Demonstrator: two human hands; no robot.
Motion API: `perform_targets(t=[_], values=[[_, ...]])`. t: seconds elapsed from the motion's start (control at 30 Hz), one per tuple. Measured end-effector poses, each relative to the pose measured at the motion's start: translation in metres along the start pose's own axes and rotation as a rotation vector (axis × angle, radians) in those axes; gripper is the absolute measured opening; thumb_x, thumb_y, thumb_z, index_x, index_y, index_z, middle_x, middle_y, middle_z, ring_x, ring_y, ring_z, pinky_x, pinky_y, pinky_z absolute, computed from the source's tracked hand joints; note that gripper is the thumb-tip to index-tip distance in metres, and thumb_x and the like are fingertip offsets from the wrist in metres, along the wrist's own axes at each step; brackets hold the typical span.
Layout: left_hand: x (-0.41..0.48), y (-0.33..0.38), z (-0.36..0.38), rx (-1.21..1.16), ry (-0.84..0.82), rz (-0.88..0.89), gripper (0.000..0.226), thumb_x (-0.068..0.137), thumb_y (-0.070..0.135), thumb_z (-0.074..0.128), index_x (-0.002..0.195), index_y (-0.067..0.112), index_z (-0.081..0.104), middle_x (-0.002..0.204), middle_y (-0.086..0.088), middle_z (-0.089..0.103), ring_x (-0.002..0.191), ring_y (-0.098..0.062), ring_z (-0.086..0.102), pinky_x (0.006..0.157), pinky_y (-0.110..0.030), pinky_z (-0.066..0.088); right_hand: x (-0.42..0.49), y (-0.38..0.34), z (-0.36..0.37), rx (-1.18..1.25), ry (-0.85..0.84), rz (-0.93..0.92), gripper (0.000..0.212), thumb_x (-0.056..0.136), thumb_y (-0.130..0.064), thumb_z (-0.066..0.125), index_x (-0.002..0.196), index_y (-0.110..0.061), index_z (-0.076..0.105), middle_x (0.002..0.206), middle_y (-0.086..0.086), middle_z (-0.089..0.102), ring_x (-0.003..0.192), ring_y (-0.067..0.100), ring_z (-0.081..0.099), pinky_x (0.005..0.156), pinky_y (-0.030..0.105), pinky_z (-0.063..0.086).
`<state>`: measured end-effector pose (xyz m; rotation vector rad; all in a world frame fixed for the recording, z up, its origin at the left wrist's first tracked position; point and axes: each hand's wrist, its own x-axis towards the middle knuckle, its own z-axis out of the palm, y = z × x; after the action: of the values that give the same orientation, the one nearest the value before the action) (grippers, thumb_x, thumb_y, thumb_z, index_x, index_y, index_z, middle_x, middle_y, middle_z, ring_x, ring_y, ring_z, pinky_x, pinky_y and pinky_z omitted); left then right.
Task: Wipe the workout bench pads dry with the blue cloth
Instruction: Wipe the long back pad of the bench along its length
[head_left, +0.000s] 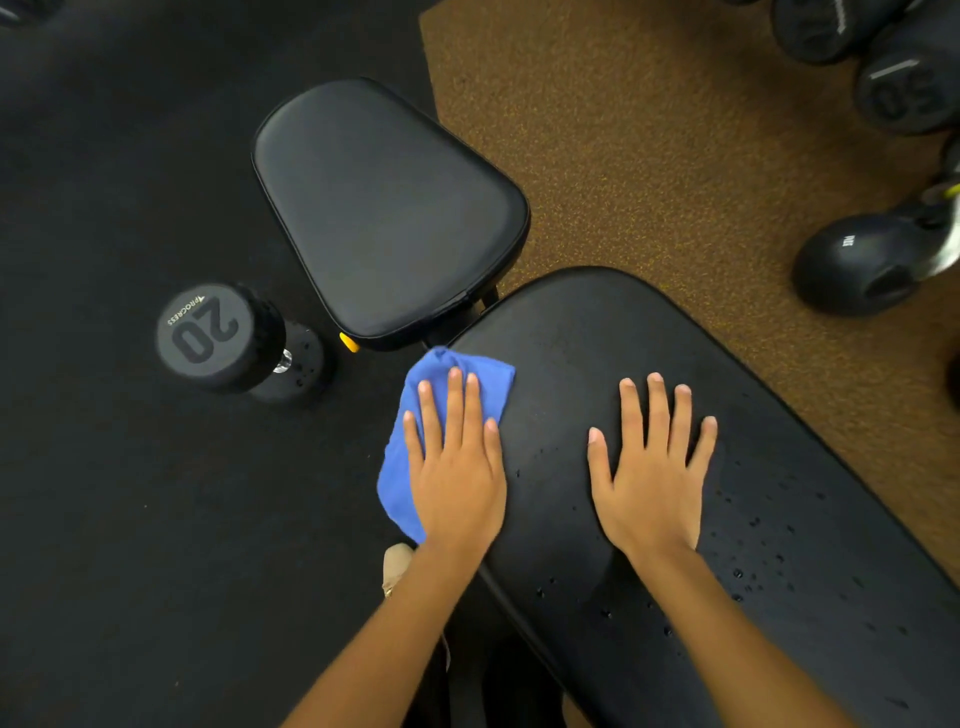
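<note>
We see a gym floor in two finishes: black rubber matting (130, 519) on the left and brown speckled flooring (649, 156) on the right. The long back pad (597, 332) of the workout bench runs from centre to lower right, its black surface beaded with water droplets (753, 566), densest toward the right. The smaller seat pad (384, 208) sits just beyond it and looks dry. Our left hand (457, 467) lies flat, fingers spread, pressing the blue cloth (441, 374) onto the back pad's near-left edge; part of the cloth overhangs the edge. Our right hand (649, 478) rests open and flat on the pad, holding nothing. A dumbbell (218, 338) marked 20 stands on the matting. Kettlebells (857, 265) at the right edge are cut off, their markings illegible. The bench frame is mostly hidden; a yellow knob (349, 342) shows.
</note>
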<state>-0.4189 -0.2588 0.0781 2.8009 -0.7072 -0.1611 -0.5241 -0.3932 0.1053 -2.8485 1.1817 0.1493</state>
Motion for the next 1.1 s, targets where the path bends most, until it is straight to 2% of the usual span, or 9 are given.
perform_targets(t=[0.13, 0.3, 0.47, 0.57, 0.63, 0.77, 0.9, 1.0, 1.1], values=[[0.02, 0.022, -0.001, -0.008, 0.004, -0.017, 0.052, 0.099, 0.032, 0.023, 0.144, 0.01, 0.035, 0.15, -0.007, 0.034, 0.139, -0.033, 0.026, 0.112, -0.045, 0.014, 0.0, 0.001, 0.0, -0.006, -0.007, 0.0, 0.064, 0.096, -0.046, 0.026, 0.151, -0.013, 0.026, 0.156, 0.015, 0.025, 0.145, 0.035, 0.015, 0.115, 0.057, 0.012], [-0.019, 0.024, -0.01, 0.034, -0.104, 0.3, 0.05, 0.103, 0.033, 0.01, 0.147, 0.016, 0.028, 0.153, 0.0, 0.025, 0.142, -0.027, 0.021, 0.112, -0.045, 0.018, 0.001, 0.001, -0.001, 0.001, -0.011, 0.001, 0.065, 0.095, -0.046, 0.025, 0.15, -0.012, 0.028, 0.156, 0.015, 0.026, 0.145, 0.035, 0.017, 0.115, 0.058, 0.015], [0.042, 0.031, 0.001, 0.037, -0.046, 0.262, 0.051, 0.099, 0.035, 0.022, 0.146, 0.018, 0.032, 0.152, 0.001, 0.03, 0.141, -0.028, 0.023, 0.112, -0.044, 0.014, 0.001, 0.0, -0.001, 0.019, 0.003, 0.002, 0.065, 0.096, -0.047, 0.025, 0.15, -0.011, 0.028, 0.156, 0.015, 0.026, 0.145, 0.035, 0.017, 0.115, 0.057, 0.014], [0.066, 0.063, 0.009, 0.002, -0.074, 0.25, 0.052, 0.098, 0.034, 0.022, 0.145, 0.017, 0.034, 0.151, -0.001, 0.033, 0.14, -0.031, 0.025, 0.113, -0.047, 0.02, 0.001, -0.001, 0.0, 0.049, 0.02, 0.016, 0.067, 0.096, -0.047, 0.028, 0.15, -0.008, 0.024, 0.156, 0.014, 0.026, 0.145, 0.033, 0.017, 0.116, 0.056, 0.013], [0.06, 0.076, 0.01, -0.004, -0.083, 0.351, 0.05, 0.097, 0.032, 0.023, 0.144, 0.017, 0.036, 0.15, -0.001, 0.035, 0.14, -0.031, 0.026, 0.112, -0.048, 0.024, 0.0, 0.0, 0.0, 0.058, 0.022, 0.016, 0.067, 0.096, -0.046, 0.028, 0.15, -0.006, 0.021, 0.156, 0.014, 0.027, 0.145, 0.033, 0.018, 0.116, 0.055, 0.014], [0.037, 0.053, 0.004, 0.035, -0.103, 0.542, 0.049, 0.099, 0.033, 0.025, 0.146, 0.022, 0.031, 0.151, 0.003, 0.033, 0.142, -0.026, 0.023, 0.112, -0.048, 0.018, 0.0, -0.001, -0.001, 0.071, 0.008, 0.033, 0.07, 0.096, -0.046, 0.027, 0.15, -0.002, 0.019, 0.156, 0.016, 0.024, 0.146, 0.032, 0.017, 0.115, 0.056, 0.016], [0.057, 0.051, 0.005, 0.081, -0.059, 0.419, 0.049, 0.099, 0.038, 0.022, 0.146, 0.028, 0.029, 0.153, 0.007, 0.028, 0.143, -0.026, 0.018, 0.111, -0.059, 0.009, 0.001, -0.001, -0.001, 0.052, -0.013, 0.044, 0.074, 0.096, -0.048, 0.026, 0.15, 0.001, 0.016, 0.157, 0.018, 0.02, 0.146, 0.031, 0.015, 0.116, 0.055, 0.016], [0.078, 0.082, 0.014, 0.023, -0.082, 0.315, 0.051, 0.098, 0.039, 0.019, 0.146, 0.027, 0.031, 0.153, 0.006, 0.029, 0.143, -0.028, 0.019, 0.11, -0.063, 0.011, 0.001, -0.002, 0.0, 0.042, -0.023, 0.046, 0.075, 0.096, -0.049, 0.025, 0.15, 0.002, 0.017, 0.157, 0.02, 0.018, 0.147, 0.032, 0.012, 0.116, 0.055, 0.015], [0.079, 0.104, 0.016, 0.005, -0.122, 0.384, 0.051, 0.098, 0.037, 0.019, 0.145, 0.025, 0.034, 0.152, 0.003, 0.031, 0.142, -0.03, 0.021, 0.11, -0.062, 0.017, 0.0, -0.001, 0.002, 0.041, -0.028, 0.057, 0.077, 0.093, -0.049, 0.028, 0.149, 0.004, 0.019, 0.156, 0.023, 0.017, 0.147, 0.034, 0.01, 0.116, 0.054, 0.014]])
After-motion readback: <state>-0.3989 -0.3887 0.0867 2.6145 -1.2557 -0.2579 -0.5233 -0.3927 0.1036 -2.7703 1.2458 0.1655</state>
